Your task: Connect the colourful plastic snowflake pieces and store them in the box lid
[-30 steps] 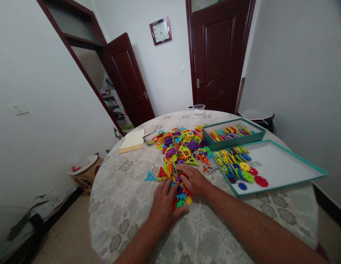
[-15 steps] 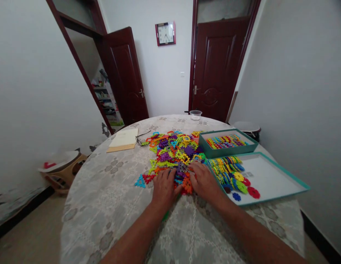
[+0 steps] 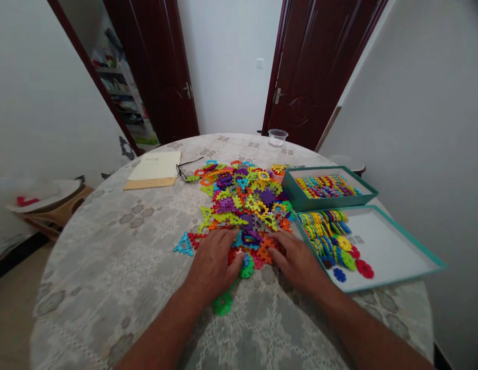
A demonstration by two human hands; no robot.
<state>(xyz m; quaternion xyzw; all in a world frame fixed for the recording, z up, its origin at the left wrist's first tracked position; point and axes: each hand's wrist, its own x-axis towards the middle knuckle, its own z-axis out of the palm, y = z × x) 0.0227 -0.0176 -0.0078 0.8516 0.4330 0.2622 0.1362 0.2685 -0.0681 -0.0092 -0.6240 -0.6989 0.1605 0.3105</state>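
both hands lie palm down on the near side of the pile of plastic pieces (image 3: 242, 205), mid table (image 3: 108, 267). left hand (image 3: 212, 263) & right hand (image 3: 298, 262): fingers spread flat on the pieces, gripping nothing. green round piece (image 3: 222, 303) sits by the left wrist. teal tray (image 3: 393, 241) w/ sorted discs is just beside the right hand, at the right edge; smaller teal box (image 3: 327, 203) is behind it. notebook (image 3: 154, 169) & glasses (image 3: 187, 172) are towards the far left edge.
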